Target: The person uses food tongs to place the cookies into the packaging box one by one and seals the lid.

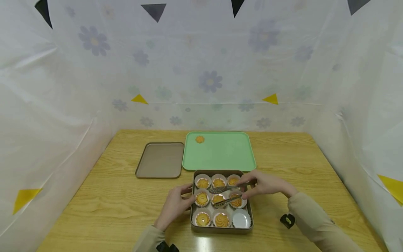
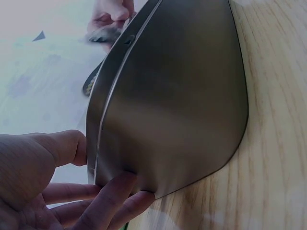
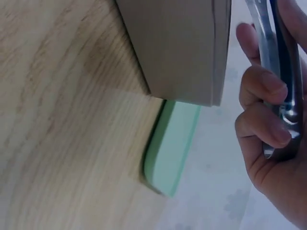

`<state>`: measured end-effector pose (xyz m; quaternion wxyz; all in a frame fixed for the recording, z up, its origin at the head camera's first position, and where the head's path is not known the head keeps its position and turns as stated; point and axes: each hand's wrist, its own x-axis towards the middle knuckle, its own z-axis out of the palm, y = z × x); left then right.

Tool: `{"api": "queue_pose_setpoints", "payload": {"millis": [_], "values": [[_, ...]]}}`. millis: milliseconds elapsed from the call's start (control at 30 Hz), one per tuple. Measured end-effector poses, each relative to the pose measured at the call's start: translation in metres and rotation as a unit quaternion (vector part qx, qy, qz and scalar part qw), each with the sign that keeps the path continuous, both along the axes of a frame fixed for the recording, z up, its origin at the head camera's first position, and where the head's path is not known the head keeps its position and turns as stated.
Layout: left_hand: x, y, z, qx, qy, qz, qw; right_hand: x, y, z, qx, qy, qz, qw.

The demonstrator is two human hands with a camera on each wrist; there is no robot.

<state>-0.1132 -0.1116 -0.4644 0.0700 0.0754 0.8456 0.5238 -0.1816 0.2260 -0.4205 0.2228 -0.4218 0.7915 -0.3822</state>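
Two hands worked square brown metal cookie tin [image 1: 221, 229]: left hand [image 1: 176, 204] steadied tin's left wall, fingers curled; right hand [image 1: 266, 185] pinched steel tongs [image 1: 227, 194], tips spread over tin's middle-row swirl cookie [image 1: 218, 199], axis leftward.

Wooden surface [image 1: 283, 154]; green tray [image 1: 226, 154] at the back holding one cookie [image 1: 199, 139] near its far left corner; brown lid [image 1: 160, 160] just left of it; white floral sheeting [image 1: 201, 70] all around

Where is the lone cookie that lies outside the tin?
In the head view, the cookie lies at the far left corner of the green tray, behind the tin.
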Motion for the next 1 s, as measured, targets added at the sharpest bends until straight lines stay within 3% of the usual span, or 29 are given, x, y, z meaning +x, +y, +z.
{"api": "queue_pose_setpoints", "payload": {"millis": [200, 333, 467, 733, 1000], "values": [[0.0, -0.001, 0.0, -0.001, -0.001, -0.003, 1.0, -0.007, 0.006, -0.004, -0.013, -0.047, -0.101, 0.994], [0.0, -0.001, 0.001, -0.002, -0.002, -0.003, 1.0, -0.009, 0.005, -0.002, 0.002, -0.108, -0.179, 0.978], [-0.001, 0.0, 0.0, -0.001, -0.001, -0.003, 1.0, -0.012, 0.001, -0.001, 0.01, -0.143, -0.228, 0.963], [-0.001, -0.001, 0.0, 0.007, -0.002, -0.004, 1.0, -0.024, -0.008, 0.004, 0.017, -0.137, -0.279, 0.95], [0.0, -0.001, 0.0, 0.012, 0.002, -0.004, 0.9999, -0.057, -0.028, 0.015, 0.057, -0.077, -0.298, 0.95]]}}
